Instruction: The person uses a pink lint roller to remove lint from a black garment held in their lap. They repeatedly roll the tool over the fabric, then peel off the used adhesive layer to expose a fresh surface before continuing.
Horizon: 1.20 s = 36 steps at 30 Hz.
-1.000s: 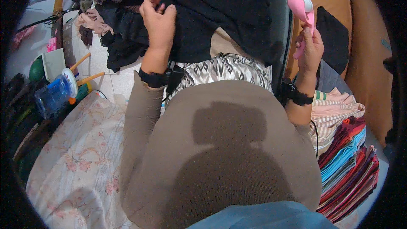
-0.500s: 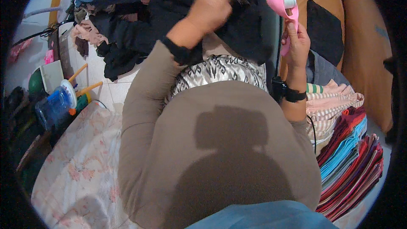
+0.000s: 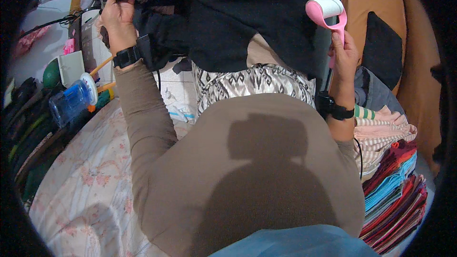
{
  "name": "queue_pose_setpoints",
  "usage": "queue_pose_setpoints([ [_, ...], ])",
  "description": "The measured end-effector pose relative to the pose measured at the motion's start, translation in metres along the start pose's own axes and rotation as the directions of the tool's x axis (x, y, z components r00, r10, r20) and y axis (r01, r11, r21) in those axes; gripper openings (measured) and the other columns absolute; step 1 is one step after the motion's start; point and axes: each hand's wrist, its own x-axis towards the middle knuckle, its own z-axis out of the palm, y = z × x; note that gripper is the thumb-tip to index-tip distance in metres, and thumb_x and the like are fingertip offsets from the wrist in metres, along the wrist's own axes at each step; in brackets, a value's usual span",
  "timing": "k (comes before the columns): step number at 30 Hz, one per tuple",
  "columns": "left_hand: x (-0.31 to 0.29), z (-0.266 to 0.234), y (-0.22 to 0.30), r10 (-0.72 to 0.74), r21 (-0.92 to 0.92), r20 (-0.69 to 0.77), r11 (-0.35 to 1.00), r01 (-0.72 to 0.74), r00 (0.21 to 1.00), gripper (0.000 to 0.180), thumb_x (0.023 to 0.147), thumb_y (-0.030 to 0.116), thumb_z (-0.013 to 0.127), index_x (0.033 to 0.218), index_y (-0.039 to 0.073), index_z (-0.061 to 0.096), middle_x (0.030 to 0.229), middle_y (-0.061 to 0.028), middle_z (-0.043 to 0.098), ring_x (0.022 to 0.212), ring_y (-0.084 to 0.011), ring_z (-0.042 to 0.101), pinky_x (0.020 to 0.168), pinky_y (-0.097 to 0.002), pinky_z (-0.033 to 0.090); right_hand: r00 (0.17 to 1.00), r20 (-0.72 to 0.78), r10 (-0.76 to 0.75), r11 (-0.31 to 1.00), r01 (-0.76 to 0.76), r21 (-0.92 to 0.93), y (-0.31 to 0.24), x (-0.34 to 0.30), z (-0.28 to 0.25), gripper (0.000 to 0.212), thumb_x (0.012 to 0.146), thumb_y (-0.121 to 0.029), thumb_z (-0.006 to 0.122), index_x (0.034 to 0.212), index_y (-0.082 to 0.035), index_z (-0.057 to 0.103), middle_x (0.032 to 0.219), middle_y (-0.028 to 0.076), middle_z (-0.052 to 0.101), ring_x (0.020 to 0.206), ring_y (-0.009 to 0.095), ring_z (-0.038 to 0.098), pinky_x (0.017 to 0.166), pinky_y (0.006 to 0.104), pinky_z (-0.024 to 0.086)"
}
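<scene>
My right hand (image 3: pixel 345 57) is closed round the pink handle of a lint roller (image 3: pixel 327 8), holding it upright with its white roll at the top. A black garment (image 3: pixel 243 14) lies spread over my lap and beyond, on top of patterned black-and-white cloth (image 3: pixel 252 80). At the far left, my left hand (image 3: pixel 120 18) grips the black garment's edge between thumb and fingers. Part of that grip is hidden by the cloth.
Folded cloths (image 3: pixel 395 200) stand stacked at the right, beside striped garments (image 3: pixel 381 126). An orange-brown cushioned piece (image 3: pixel 419 66) rises behind them. A blue clear plastic jar (image 3: pixel 71 102) and a green round thing (image 3: pixel 51 74) are at the left, near a floral sheet (image 3: pixel 90 176).
My left hand has moved left from above the black garment to its far left edge, and the garment is spread wider. The lint roller stays raised in my right hand.
</scene>
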Motion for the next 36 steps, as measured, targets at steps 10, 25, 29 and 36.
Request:
queue_pose_setpoints([
  [10, 0.109, -0.002, 0.064, -0.019, -0.108, 0.4, 0.992, 0.068, 0.916, 0.031, 0.099, 0.013, 0.044, 0.121, -0.007, 0.053, 0.119, -0.0229, 0.061, 0.107, -0.0352, 0.06, 0.098, -0.0458, 0.049, 0.972, 0.191, -0.136, 0.969, 0.171, -0.179, -0.004, 0.0, 0.005, 0.029, 0.09, -0.019, 0.07, 0.113, -0.002, 0.064, 0.084, -0.002, 0.06, 0.073, 0.007, 0.052, 0.065, 0.0217, 0.043],
  [25, 0.167, -0.036, 0.021, 0.095, 0.588, -0.06, 0.808, -0.041, 0.994, 0.024, 0.087, 0.023, 0.068, 0.098, 0.003, 0.061, 0.092, -0.011, 0.064, 0.078, -0.0195, 0.061, 0.068, -0.0313, 0.051, 0.812, 0.568, -0.132, 0.883, 0.357, -0.305, -0.032, 0.0, 0.025, 0.029, 0.087, -0.016, 0.07, 0.11, 0.001, 0.064, 0.094, 0.01, 0.067, 0.083, 0.015, 0.061, 0.072, 0.0279, 0.048],
  [29, 0.08, -0.007, -0.031, 0.457, 0.882, 0.469, -0.28, -0.378, 0.756, 0.053, 0.083, 0.026, 0.072, 0.125, -0.003, 0.057, 0.114, -0.0169, 0.064, 0.104, -0.0278, 0.062, 0.092, -0.0389, 0.049, 0.811, 0.565, -0.151, 0.861, 0.389, -0.327, -0.038, -0.006, 0.021, 0.029, 0.087, -0.016, 0.07, 0.11, 0.001, 0.065, 0.094, 0.011, 0.066, 0.082, 0.017, 0.063, 0.071, 0.0281, 0.048],
  [36, -0.063, 0.073, -0.128, 0.072, 0.41, 0.806, 0.648, -0.642, 0.588, 0.04, 0.1, 0.022, 0.053, 0.133, 0.0, 0.053, 0.136, -0.0101, 0.053, 0.125, -0.0229, 0.049, 0.105, -0.0334, 0.036, 0.734, 0.573, -0.363, 0.691, 0.625, -0.363, -0.046, 0.021, 0.082, 0.025, 0.089, -0.02, 0.067, 0.108, -0.004, 0.064, 0.095, 0.015, 0.067, 0.082, 0.03, 0.066, 0.071, 0.037, 0.052],
])
